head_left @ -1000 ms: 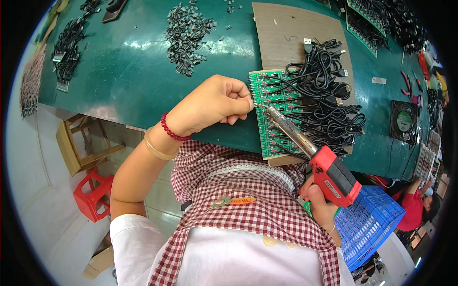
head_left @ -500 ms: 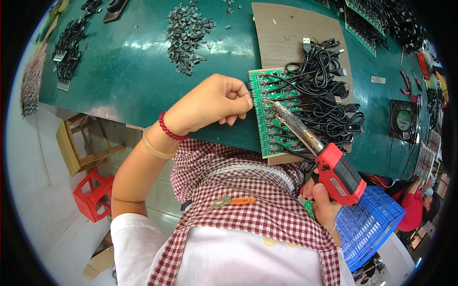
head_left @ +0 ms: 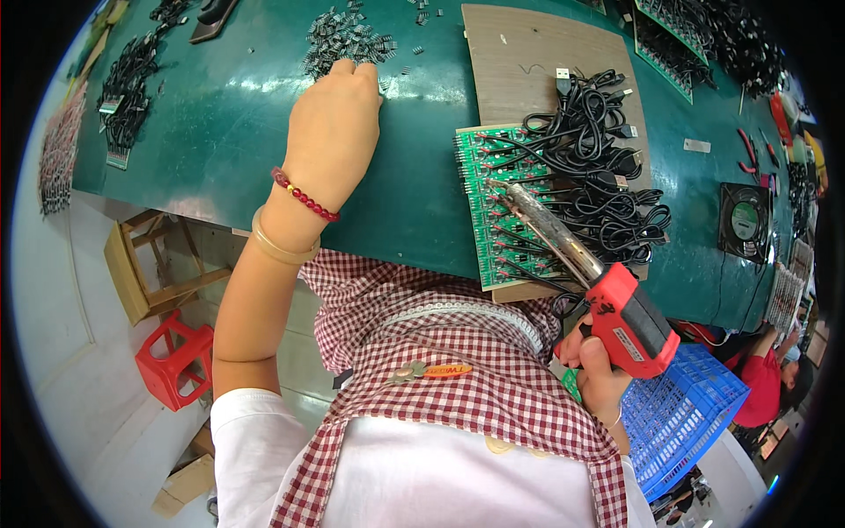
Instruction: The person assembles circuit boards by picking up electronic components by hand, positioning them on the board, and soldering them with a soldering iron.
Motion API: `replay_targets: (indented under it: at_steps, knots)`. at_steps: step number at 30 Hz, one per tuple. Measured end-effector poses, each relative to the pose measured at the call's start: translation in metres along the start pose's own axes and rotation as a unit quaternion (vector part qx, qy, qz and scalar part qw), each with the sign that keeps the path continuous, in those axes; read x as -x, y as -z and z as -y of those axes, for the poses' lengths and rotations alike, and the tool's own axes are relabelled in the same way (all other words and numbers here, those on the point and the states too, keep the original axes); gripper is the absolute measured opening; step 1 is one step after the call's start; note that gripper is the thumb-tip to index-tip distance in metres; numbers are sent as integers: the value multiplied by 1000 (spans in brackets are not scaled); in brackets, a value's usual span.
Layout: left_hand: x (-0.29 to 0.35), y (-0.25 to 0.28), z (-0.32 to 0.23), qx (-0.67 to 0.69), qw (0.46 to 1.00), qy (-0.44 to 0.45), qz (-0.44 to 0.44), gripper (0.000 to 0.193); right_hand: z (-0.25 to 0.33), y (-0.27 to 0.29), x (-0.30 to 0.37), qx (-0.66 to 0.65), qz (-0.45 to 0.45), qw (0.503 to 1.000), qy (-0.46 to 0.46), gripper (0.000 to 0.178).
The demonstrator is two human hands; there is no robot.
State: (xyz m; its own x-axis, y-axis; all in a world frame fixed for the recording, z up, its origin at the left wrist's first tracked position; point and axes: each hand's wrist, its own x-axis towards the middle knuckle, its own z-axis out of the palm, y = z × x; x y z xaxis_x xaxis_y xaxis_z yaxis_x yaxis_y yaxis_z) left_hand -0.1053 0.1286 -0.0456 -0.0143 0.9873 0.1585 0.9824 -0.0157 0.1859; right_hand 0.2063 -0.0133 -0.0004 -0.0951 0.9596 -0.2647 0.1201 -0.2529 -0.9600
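My left hand (head_left: 336, 123) is at the near edge of a pile of small black pin headers (head_left: 350, 40). Its fingers are bent down close together, and the tips are hidden. My right hand (head_left: 600, 374) grips a red and black soldering gun (head_left: 629, 321) by its handle. The long metal barrel slants up to the left, its tip over a green circuit board panel (head_left: 475, 207). Pin headers stick out along the panel's left edge. Black USB cables (head_left: 607, 176) run from the panel to the right, bundled in loops.
Under the panel and cables lies a brown board (head_left: 546, 53) on the green table (head_left: 220, 132). A black round-faced fan-like device (head_left: 745, 222) and red-handled pliers (head_left: 748, 154) lie at right. A blue basket (head_left: 678, 422) stands below the table edge, a red stool (head_left: 172, 359) at left.
My left hand has moved from the panel's left edge up and left to the pin header pile. The soldering gun has stayed almost in place, with its tip over the panel.
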Motion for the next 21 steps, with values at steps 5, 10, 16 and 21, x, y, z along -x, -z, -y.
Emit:
replay_targets:
  at_steps: [5, 10, 16, 21]
  knots:
    - [8, 0, 3, 56, 997, -22, -47, 7, -8, 8, 0, 114, 46, 992, 5, 22]
    - [12, 22, -7, 162, 983, -17, -80, 9, -4, 0, 1, 61, 33, 998, 1, 28]
    - [42, 50, -32, 570, 803, 122, 121, 7, 11, 1, -5, -74, 27, 996, -47, 40]
    - [82, 49, -76, 757, 546, 134, 332, 9, 28, -15, -11, -107, 45, 992, -57, 42]
